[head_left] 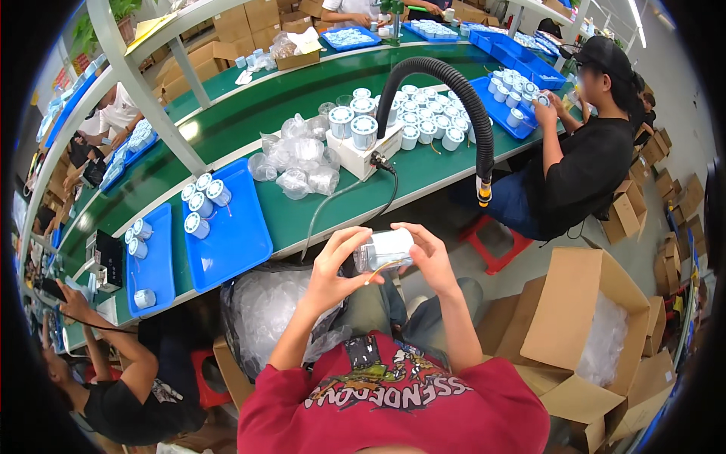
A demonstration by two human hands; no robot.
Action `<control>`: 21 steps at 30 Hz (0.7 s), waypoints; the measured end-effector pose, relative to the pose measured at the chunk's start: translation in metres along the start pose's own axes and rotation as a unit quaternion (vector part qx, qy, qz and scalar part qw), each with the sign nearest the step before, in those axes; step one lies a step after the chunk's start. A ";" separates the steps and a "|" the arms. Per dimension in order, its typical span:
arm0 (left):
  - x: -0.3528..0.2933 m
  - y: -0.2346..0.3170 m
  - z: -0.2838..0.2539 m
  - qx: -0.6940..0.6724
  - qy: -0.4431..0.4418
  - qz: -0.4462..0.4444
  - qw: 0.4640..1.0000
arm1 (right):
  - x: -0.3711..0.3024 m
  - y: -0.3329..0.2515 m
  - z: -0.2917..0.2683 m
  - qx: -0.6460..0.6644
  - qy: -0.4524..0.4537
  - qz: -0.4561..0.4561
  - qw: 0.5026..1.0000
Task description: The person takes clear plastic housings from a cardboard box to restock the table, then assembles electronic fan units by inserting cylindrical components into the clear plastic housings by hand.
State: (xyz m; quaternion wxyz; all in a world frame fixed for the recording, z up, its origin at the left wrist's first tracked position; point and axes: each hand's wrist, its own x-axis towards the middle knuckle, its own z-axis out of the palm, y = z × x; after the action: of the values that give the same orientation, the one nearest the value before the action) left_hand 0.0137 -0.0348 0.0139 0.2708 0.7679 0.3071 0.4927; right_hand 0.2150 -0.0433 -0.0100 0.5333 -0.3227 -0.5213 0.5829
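Held sideways above my lap is a white cylindrical unit with a thin wire trailing from its underside. A clear plastic cup appears fitted over its left end. My left hand grips the clear end, thumb below and fingers above. My right hand has its fingers round the white end. On the green bench ahead lies a heap of clear plastic cups. Beside it, similar white-and-blue units stand on a white box, with many more units behind.
A black flexible hose arches down at my right front. Blue trays with several units lie to the left. Below the bench sits a bag of clear plastic. An open carton stands right. Co-workers sit at both sides.
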 end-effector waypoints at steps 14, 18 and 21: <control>0.002 0.007 0.005 -0.067 0.056 -0.032 0.996 | -0.008 -0.029 0.013 -0.084 -0.036 -0.024 0.996; 0.003 0.012 0.001 -0.052 0.048 0.005 0.998 | -0.010 -0.036 0.015 -0.094 -0.034 -0.031 0.994; 0.005 0.016 0.001 -0.026 0.053 0.051 0.997 | -0.012 -0.035 0.014 -0.093 -0.024 -0.038 0.995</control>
State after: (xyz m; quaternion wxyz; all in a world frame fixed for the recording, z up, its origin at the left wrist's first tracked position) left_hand 0.0195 -0.0422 0.0277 0.2489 0.7476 0.2687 0.5540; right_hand 0.2142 -0.0621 0.0246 0.5100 -0.3366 -0.5980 0.5186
